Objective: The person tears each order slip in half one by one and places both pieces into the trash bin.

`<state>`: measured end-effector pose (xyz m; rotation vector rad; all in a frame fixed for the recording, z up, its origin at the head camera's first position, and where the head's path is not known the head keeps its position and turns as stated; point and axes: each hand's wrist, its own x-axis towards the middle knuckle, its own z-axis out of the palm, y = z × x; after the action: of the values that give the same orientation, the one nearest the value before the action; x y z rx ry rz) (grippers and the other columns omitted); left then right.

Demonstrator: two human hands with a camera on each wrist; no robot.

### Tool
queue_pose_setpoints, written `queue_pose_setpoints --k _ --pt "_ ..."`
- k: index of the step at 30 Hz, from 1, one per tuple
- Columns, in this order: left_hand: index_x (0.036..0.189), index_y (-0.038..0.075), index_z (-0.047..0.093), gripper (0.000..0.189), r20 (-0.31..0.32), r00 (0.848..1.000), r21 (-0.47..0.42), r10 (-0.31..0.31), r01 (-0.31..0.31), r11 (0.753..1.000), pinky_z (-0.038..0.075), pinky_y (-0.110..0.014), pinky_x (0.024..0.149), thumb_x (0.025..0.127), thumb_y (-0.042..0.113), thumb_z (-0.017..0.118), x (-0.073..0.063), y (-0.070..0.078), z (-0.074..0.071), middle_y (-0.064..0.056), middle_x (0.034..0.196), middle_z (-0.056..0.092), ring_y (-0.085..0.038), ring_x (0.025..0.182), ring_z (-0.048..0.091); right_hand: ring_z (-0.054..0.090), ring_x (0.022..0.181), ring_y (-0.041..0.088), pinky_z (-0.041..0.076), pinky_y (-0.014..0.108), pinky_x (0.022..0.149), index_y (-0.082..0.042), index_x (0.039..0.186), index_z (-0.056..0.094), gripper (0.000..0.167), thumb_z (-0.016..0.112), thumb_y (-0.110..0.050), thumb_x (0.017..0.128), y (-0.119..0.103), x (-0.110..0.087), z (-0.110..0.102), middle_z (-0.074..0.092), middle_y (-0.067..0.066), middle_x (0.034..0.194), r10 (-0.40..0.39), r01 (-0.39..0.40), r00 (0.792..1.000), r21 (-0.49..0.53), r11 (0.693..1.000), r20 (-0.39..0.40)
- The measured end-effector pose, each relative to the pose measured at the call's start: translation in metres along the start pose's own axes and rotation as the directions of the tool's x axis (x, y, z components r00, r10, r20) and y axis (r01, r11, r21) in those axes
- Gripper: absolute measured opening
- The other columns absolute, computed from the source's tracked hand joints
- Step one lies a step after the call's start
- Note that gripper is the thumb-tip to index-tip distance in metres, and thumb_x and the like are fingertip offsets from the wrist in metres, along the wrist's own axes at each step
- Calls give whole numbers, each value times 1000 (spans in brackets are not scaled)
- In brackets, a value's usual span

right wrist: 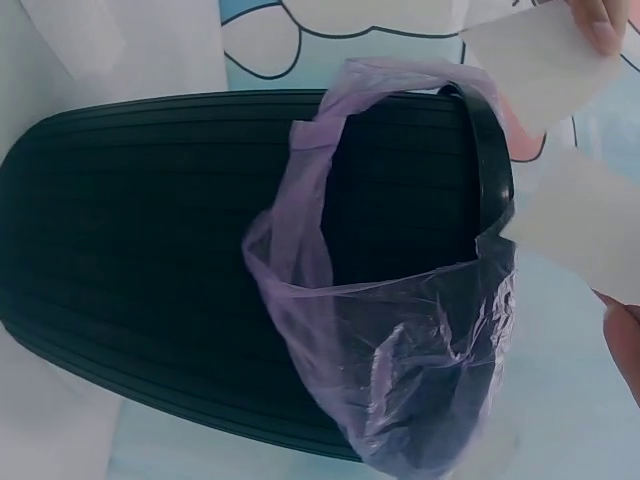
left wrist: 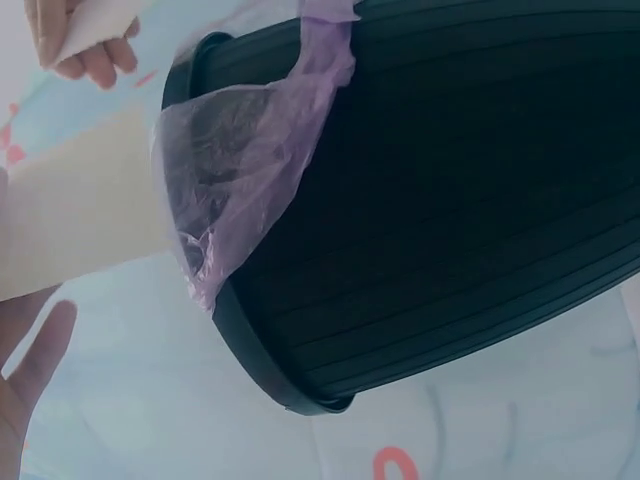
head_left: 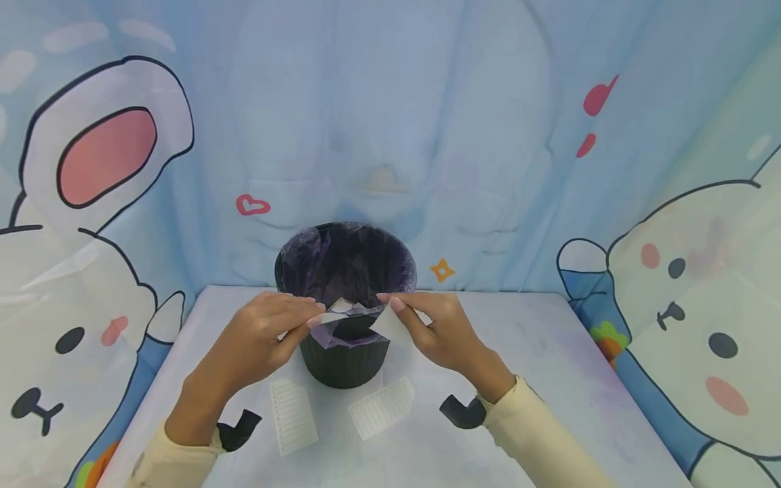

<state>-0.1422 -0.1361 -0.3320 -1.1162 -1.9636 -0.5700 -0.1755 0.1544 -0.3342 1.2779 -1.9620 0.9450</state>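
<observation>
A black ribbed trash bin [head_left: 344,366] stands on the table, lined with a translucent purple bag [left wrist: 235,170] that folds out over its rim. Between the thumb and fingers of my left hand [head_left: 259,339] is a piece of white paper [left wrist: 85,205], held above the bin's near rim. My right hand [head_left: 439,332] pinches another white paper piece [right wrist: 585,225] at the same rim, a short way to the right. The two pieces are apart. Inside the bin, something whitish [head_left: 342,305] shows, partly hidden by the near rim.
Two pieces of white paper with printed lines lie on the table in front of the bin, a left sheet [head_left: 293,417] and a right sheet [head_left: 383,408]. A light blue cartoon-printed curtain [head_left: 488,169] hangs behind the pale tabletop [head_left: 518,352] and along both sides.
</observation>
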Motion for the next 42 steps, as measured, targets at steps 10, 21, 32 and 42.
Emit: queue_pose_setpoints --k 10,21,32,42 --pt "108 -2 76 42 -150 987 5 -59 60 998 57 -54 86 106 32 52 11 -18 10 -14 102 77 -30 95 74 34 47 4 33 19 52 5 113 73 24 64 6 92 13 20 2 75 16 108 55 -63 989 -50 997 -141" --pt "111 0 76 25 -275 941 -63 -199 189 980 54 -49 89 86 1 74 13 -23 25 -13 105 77 -30 99 73 29 47 6 10 23 48 -1 119 72 26 64 2 95 24 29 14 74 11 114 132 -153 964 -75 985 -229" --pt "111 1 76 28 -223 940 -70 -260 250 966 55 -50 89 84 0 76 11 -25 36 -13 107 77 -29 100 73 70 73 14 47 49 93 -2 122 71 25 61 -7 100 27 24 22 76 9 112 260 -272 941 -24 962 -215" --pt "112 -1 75 26 -166 942 -82 -293 283 956 53 -54 96 86 2 75 10 -27 39 -14 108 76 -29 98 74 32 51 5 36 23 50 0 128 67 30 61 -10 100 27 20 21 56 1 61 292 -302 943 -38 953 -159"
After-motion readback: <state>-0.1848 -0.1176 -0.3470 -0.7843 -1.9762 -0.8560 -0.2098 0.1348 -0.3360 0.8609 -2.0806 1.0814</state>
